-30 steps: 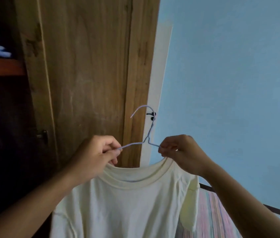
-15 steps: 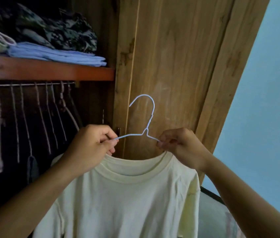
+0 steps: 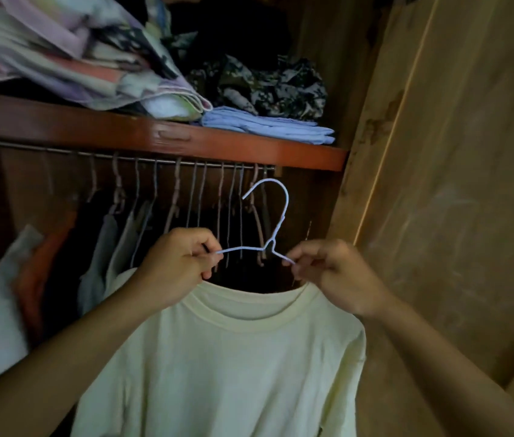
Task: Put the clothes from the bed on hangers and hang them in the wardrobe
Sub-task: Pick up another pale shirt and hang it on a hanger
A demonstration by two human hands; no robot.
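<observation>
The white wire hanger (image 3: pixel 268 222) stood upright just below the wardrobe rail (image 3: pixel 167 160), hook tip pointing left, shoulders level. Left hand (image 3: pixel 175 268) and right hand (image 3: pixel 333 274) pinched its arms, pale yellow T-shirt (image 3: pixel 227 367) hanging beneath.

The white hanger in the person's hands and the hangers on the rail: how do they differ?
The white hanger is held below the rail, its hook free; the hangers on the rail are hooked over it. It looks pale and bright; they look dull and darker. It carries a cream T-shirt; several of them look bare. All are thin wire.
</observation>
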